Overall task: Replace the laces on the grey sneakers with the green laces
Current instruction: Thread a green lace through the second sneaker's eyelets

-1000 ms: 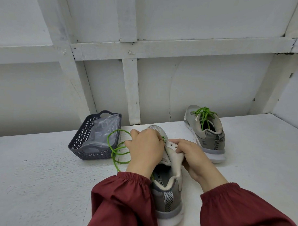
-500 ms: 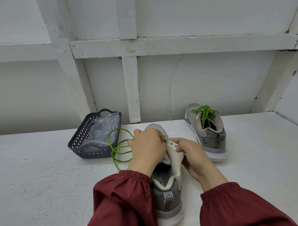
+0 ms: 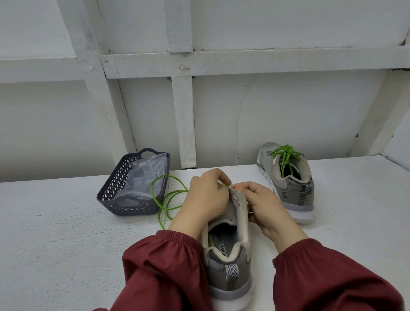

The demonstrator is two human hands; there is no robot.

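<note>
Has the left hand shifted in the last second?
Yes, slightly. The left hand has moved away from the person, closer to the foot of the white wall post, and now covers the toe of the near sneaker.

Pretty bare-bones spot, everything's painted white and kinda scuffed. Using the upright post [image 3: 183,122] as the landmark: it stands at the back edge of the tabletop [image 3: 57,231], which has a grainy, slightly chipped finish. A horizontal rail [image 3: 272,62] crosses the top of the post. Left of the post there's a slanted brace [image 3: 97,86], and well off to its right another slanted brace [image 3: 382,119]. Flat wall panels [image 3: 293,116] fill the gaps behind. The light is soft and even, with only faint shadows.
</note>
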